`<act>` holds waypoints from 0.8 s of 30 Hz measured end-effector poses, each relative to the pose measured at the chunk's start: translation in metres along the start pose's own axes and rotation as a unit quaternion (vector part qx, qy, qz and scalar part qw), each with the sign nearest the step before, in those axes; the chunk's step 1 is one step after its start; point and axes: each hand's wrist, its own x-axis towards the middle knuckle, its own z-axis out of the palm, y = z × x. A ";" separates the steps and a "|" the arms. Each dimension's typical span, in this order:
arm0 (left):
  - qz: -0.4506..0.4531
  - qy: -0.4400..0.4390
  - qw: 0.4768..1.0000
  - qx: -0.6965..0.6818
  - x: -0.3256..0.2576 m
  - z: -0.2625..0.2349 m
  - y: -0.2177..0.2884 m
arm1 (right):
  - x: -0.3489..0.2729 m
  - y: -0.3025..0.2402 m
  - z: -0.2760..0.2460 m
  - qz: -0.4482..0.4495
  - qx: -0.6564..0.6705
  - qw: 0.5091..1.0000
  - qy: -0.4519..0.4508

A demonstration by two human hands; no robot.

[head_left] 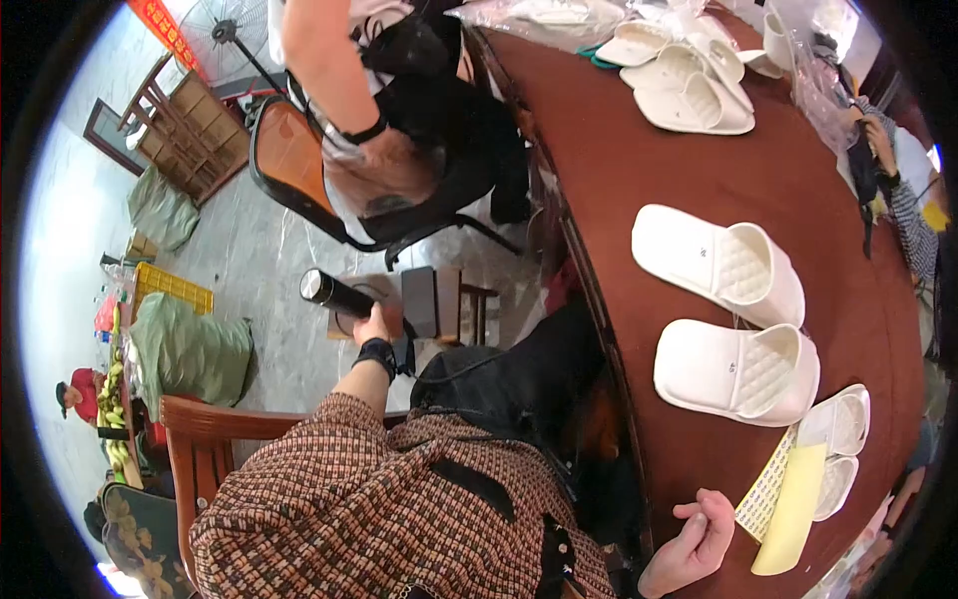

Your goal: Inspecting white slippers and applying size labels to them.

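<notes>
While my left hand (374, 326) reaches down off the counter's (639, 180) edge and grips a black cylinder (335, 293) over a small wooden stool (469, 299), my right hand (696, 544) rests on the counter, fingers loosely curled and holding nothing. Just beside that hand lie a sticker sheet (766, 489) and a yellow strip (793, 509); beyond them sit two white slippers (733, 369).
</notes>
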 end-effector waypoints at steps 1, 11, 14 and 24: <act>0.039 -0.003 0.999 0.034 0.006 0.013 -0.010 | 0.000 -0.004 0.002 -0.031 -0.005 0.999 -0.008; 0.142 -0.136 0.980 -0.033 -0.016 0.065 0.025 | 0.003 -0.009 -0.001 -0.083 -0.001 0.996 0.013; 0.106 -0.211 0.966 -0.101 -0.029 0.077 0.064 | 0.000 -0.004 0.003 -0.085 -0.005 0.996 0.008; 0.279 -0.443 0.793 -0.313 -0.216 0.038 0.248 | 0.002 0.005 0.010 -0.061 -0.019 0.997 0.035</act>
